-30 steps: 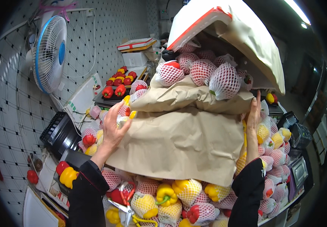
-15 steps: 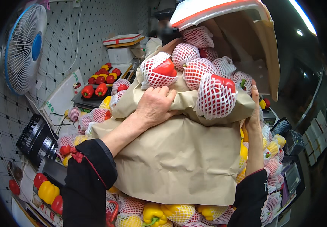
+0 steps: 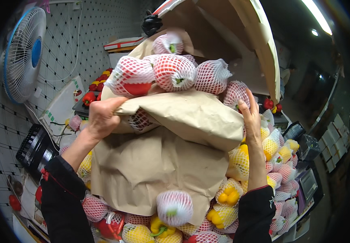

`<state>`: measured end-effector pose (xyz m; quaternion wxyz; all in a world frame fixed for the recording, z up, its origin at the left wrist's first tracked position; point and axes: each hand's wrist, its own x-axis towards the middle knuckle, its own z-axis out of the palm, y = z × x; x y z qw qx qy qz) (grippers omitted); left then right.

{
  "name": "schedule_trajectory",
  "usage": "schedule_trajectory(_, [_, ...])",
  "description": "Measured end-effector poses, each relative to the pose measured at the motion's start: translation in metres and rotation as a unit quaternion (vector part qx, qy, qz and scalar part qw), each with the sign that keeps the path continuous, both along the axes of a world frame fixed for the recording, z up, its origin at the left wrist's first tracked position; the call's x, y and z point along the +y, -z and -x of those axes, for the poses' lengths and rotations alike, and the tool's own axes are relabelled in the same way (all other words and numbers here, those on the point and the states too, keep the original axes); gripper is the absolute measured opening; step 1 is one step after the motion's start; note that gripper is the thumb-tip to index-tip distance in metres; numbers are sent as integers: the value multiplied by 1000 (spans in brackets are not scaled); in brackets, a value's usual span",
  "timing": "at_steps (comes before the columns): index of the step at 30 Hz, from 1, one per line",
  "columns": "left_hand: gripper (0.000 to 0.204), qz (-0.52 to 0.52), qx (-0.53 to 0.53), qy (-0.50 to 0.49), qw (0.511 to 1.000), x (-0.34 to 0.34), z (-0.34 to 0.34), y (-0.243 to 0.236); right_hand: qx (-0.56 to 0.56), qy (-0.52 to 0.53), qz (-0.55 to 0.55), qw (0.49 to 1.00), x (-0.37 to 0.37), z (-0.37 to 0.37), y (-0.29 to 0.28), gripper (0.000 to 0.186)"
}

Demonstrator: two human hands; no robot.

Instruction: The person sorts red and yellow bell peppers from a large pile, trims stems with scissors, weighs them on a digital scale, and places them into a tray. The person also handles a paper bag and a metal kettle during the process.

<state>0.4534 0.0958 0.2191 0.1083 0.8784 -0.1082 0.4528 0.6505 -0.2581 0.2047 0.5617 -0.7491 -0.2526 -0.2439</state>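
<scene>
My left hand [image 3: 102, 117] is closed on the left edge of a large sheet of brown paper [image 3: 191, 113], pulling up a fold. At the fold's right end, my right hand [image 3: 252, 117] stands upright with thumb and fingers apart, beside a netted red pepper [image 3: 235, 95]. More red peppers in white foam nets, one a large netted pepper [image 3: 175, 73], lie behind the fold, at the mouth of a tilted brown-lined box [image 3: 260, 28]. A blurred netted pepper [image 3: 174, 207] is at the paper's lower edge.
Netted red and yellow peppers [image 3: 278, 146] heap under and around the paper. A black-gloved hand [image 3: 151, 24] is at the box's left edge. On the left are a fan [image 3: 27, 54] and a black crate [image 3: 36, 148]; at right, a purple-edged device [image 3: 306, 186].
My left hand has moved left with the paper's edge, and the fold has come lower. The box has shifted left. Peppers have tumbled forward, one down to the paper's lower edge.
</scene>
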Motion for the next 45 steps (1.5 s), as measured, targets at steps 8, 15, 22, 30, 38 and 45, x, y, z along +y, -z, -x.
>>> schedule_trajectory(8, [19, 362, -75, -163, 915, 126, 115, 48, -116, 74, 10, 990, 19, 10, 21, 63])
schedule_trajectory(15, [35, 516, -192, -167, 818, 203, 147, 149, -210, 40, 123, 969, 34, 55, 8, 45])
schedule_trajectory(22, [22, 330, -83, -204, 918, 116, 136, 92, -277, -86, 235, 928, 54, 86, -25, 71])
schedule_trajectory(30, [21, 77, -150, 28, 985, -19, 89, 2, -251, -112, 92, 957, 61, 83, -3, 44])
schedule_trajectory(38, [91, -14, 117, 77, 990, -109, 8, 15, -291, -207, 201, 912, 16, 129, 7, 47])
schedule_trajectory(45, [64, -104, 49, 44, 992, -70, 19, 11, -288, 100, 180, 935, -20, 63, 36, 44])
